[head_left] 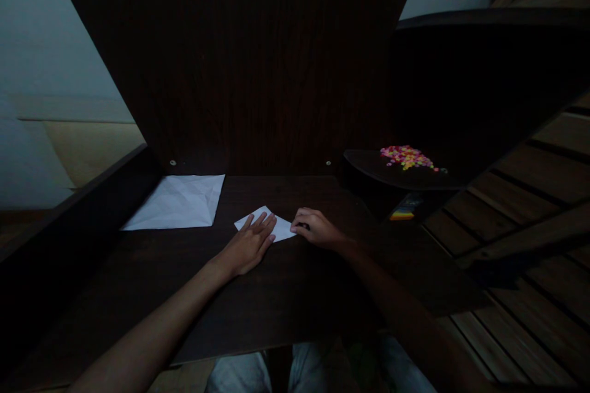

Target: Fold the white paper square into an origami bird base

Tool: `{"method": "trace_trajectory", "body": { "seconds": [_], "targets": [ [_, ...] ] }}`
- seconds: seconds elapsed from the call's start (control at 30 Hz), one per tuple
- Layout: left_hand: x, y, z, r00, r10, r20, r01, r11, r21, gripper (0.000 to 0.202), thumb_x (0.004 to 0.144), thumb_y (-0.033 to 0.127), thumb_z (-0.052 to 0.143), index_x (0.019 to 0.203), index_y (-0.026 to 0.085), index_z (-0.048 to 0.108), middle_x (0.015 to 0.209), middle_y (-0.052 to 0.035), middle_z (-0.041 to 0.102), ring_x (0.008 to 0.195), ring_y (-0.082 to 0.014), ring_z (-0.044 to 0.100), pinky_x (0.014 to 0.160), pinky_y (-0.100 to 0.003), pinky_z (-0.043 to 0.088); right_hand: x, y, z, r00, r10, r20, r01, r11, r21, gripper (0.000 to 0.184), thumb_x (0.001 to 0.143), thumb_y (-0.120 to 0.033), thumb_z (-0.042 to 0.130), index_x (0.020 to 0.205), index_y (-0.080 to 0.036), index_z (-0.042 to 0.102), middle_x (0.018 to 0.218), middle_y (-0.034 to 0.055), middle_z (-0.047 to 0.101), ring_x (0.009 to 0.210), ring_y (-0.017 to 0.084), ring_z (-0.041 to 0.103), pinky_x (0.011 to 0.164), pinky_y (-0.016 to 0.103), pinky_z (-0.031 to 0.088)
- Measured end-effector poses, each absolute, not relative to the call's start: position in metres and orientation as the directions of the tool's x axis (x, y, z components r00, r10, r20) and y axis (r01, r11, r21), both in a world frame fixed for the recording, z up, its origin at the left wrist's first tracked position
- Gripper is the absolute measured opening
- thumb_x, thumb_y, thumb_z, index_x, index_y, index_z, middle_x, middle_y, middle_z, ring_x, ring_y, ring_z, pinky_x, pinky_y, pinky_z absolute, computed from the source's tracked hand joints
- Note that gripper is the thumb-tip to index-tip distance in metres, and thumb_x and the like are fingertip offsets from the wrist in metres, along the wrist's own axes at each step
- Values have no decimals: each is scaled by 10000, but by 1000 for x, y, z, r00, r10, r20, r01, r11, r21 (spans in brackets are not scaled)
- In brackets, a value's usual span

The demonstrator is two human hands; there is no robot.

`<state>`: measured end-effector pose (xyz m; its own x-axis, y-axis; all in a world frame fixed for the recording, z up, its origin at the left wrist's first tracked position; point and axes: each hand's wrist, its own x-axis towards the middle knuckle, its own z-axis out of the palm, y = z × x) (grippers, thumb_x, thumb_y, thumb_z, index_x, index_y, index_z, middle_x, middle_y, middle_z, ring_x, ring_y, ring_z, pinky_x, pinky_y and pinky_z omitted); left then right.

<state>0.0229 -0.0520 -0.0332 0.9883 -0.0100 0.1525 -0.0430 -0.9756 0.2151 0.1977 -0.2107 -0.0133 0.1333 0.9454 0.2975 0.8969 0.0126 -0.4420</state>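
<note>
A folded piece of white paper (282, 231) lies on the dark wooden desk (258, 295), pointed at its right end. Across its left part my left hand (254, 239) rests flat, fingers stretched out and slightly apart, covering much of the sheet. My right hand (316, 227) is at the paper's right tip, with thumb and fingers pinched together on it. How the folds run under the left hand is hidden.
A larger creased white sheet (179, 201) lies at the desk's back left. Small colourful pieces (408, 157) are heaped on a curved side shelf (369, 166) at right. A tall dark panel (258, 61) rises behind; a low board (83, 196) borders the left.
</note>
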Motion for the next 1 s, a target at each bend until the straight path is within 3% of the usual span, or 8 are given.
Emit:
{"method": "trace_trajectory", "body": {
  "seconds": [0.17,0.47,0.73,1.0],
  "targets": [
    [24,-52,-30,991,21,130,-8,-976,217,499,998,352,221,1452,156,284,1503,-103,317,1414,-236,212,1146,-499,180,202,-215,-11,153,953,260,899,-24,-438,93,858,-183,603,831,-161,689,813,43,611,757,148,568,688,250,424],
    [25,-53,-27,989,84,123,54,-972,228,481,994,376,245,1395,151,385,1485,-131,349,1403,-255,248,1124,-578,153,199,-216,-5,258,948,188,839,-123,-530,72,832,-186,624,816,-153,687,776,21,595,678,118,533,614,219,396],
    [25,-47,-29,987,63,151,28,-973,228,522,985,430,250,1368,120,421,1472,-135,376,1405,-247,244,1157,-501,148,198,-213,-10,272,955,123,770,-139,-623,99,822,-228,633,779,-145,664,780,15,564,681,111,519,598,214,382],
    [26,-44,-33,987,54,154,14,-968,251,518,982,441,251,1366,139,423,1483,-122,361,1407,-242,239,1157,-488,168,201,-216,-9,253,967,40,813,-190,-550,119,820,-259,631,778,-148,635,807,21,547,718,122,521,628,227,383]
  ]
}}
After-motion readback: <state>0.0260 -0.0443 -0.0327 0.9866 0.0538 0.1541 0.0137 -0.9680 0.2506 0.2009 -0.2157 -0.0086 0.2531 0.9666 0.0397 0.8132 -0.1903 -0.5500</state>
